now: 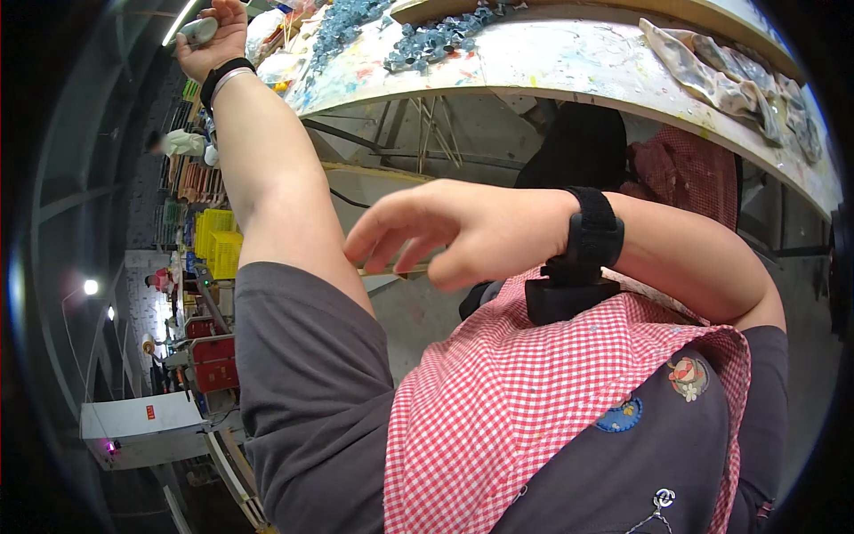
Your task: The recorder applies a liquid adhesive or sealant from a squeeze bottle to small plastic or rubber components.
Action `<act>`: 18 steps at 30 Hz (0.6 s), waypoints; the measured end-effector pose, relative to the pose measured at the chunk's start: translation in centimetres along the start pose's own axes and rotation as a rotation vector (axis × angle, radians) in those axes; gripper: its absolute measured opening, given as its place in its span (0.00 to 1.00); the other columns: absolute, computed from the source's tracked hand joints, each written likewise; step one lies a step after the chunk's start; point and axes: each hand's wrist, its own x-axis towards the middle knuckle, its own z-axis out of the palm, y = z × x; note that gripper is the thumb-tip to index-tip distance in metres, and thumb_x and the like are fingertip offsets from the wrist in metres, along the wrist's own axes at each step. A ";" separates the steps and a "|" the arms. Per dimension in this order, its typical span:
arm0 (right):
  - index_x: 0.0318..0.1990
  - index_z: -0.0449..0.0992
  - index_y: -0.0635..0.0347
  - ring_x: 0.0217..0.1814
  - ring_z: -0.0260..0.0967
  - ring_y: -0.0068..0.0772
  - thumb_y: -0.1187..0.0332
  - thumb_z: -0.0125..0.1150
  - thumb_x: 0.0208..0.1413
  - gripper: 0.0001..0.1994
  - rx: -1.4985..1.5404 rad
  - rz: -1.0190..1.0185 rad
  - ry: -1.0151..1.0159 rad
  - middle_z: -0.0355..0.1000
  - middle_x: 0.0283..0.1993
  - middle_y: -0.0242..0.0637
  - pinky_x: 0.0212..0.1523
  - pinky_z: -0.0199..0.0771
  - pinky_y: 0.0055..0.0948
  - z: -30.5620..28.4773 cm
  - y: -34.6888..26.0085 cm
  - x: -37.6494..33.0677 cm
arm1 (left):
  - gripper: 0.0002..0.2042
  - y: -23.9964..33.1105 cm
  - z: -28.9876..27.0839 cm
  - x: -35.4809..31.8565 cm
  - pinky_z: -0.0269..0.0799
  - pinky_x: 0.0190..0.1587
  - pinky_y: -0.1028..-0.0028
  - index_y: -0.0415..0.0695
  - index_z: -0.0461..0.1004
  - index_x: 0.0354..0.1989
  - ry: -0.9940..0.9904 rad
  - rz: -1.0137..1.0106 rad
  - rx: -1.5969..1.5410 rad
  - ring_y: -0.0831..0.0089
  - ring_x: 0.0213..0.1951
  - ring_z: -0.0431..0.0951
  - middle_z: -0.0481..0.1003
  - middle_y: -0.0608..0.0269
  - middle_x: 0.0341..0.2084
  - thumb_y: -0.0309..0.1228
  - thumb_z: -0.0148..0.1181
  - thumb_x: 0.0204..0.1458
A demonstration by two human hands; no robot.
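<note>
My left arm stretches far out to the upper left. At its end, my left hand (222, 44) has its fingers curled round a small pale grey-green rounded piece (199, 32); its kind is too small to tell. My right hand (454, 233) hangs across the front of my body near my left elbow. Its fingers are loosely bent and apart, with nothing in them, and a black strap circles the wrist. Many small shiny blue-grey pieces (445, 37) lie heaped on the paint-stained white table (534, 76) beyond my hands.
Crumpled stained cloths (712, 76) lie at the table's right side. Thin sticks (436, 133) and metal legs stand below the tabletop. Yellow crates (216, 240), a red box (213, 363) and a person in pale clothing (182, 142) show at the left.
</note>
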 end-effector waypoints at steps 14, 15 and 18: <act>0.57 0.55 0.57 0.49 0.59 0.28 0.86 0.44 0.36 0.34 0.129 -0.027 0.105 0.56 0.55 0.38 0.47 0.64 0.27 0.0 0.5 0.7 | 0.17 -1.1 -0.3 -0.3 0.59 0.40 0.52 0.40 0.61 0.36 -0.067 -0.056 0.033 0.54 0.35 0.68 0.63 0.51 0.25 0.42 0.40 0.48; 0.57 0.56 0.57 0.49 0.59 0.28 0.86 0.44 0.36 0.33 0.116 0.015 0.092 0.57 0.54 0.38 0.46 0.64 0.26 0.1 0.6 0.6 | 0.17 -1.1 -0.2 -0.3 0.59 0.40 0.52 0.40 0.61 0.37 -0.090 -0.071 0.022 0.54 0.35 0.68 0.63 0.51 0.25 0.42 0.40 0.48; 0.54 0.59 0.58 0.49 0.59 0.26 0.86 0.44 0.36 0.31 0.196 -0.041 0.236 0.58 0.53 0.36 0.45 0.65 0.25 -0.1 1.0 0.7 | 0.17 -1.8 -0.3 -0.1 0.59 0.40 0.52 0.40 0.61 0.37 -0.057 -0.051 0.003 0.54 0.35 0.68 0.63 0.51 0.25 0.42 0.40 0.48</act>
